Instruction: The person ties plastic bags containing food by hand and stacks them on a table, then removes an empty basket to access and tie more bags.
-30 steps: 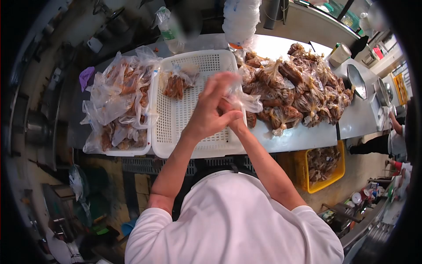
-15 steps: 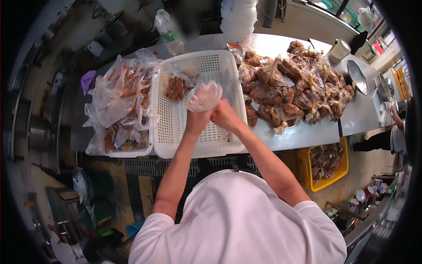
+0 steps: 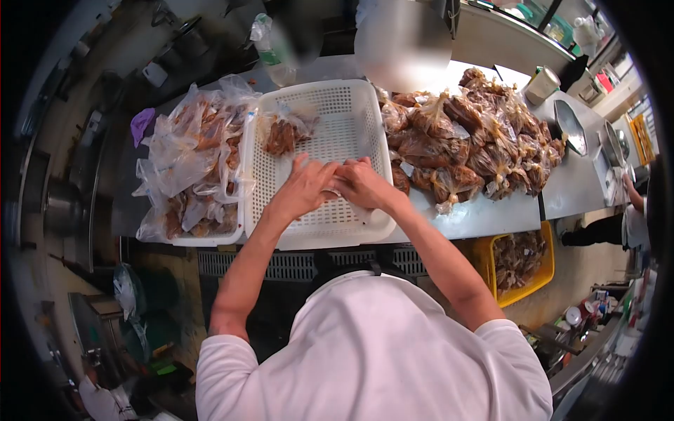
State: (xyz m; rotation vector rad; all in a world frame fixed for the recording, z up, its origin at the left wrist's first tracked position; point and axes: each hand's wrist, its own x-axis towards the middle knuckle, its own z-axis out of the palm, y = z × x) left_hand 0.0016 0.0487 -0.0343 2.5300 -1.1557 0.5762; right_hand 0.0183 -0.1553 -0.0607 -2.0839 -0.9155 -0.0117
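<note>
My left hand (image 3: 306,188) and my right hand (image 3: 364,184) meet over the front half of a white perforated basket (image 3: 267,203). Their fingers are closed and pinched together on something small and pale, mostly hidden by the fingers. A clear bag of brown food pieces (image 3: 283,136) lies in the basket's back left part. Left of it, a white tray (image 3: 210,241) holds a heap of loose clear bags (image 3: 184,154) with brown pieces. To the right, many tied bags of brown food (image 3: 477,133) are piled on the metal table (image 3: 477,217).
A plastic bottle (image 3: 270,49) stands behind the basket. A large pale blur (image 3: 402,42) covers the back centre. Metal dishes (image 3: 570,128) are at the right. A yellow crate (image 3: 547,277) with bags sits below the table. A co-worker (image 3: 635,210) is at the far right.
The clear round plastic bag or film seen above my hands half a second ago is gone from view there. My hands have moved lower and my elbows spread. A pale blur has appeared at the back centre.
</note>
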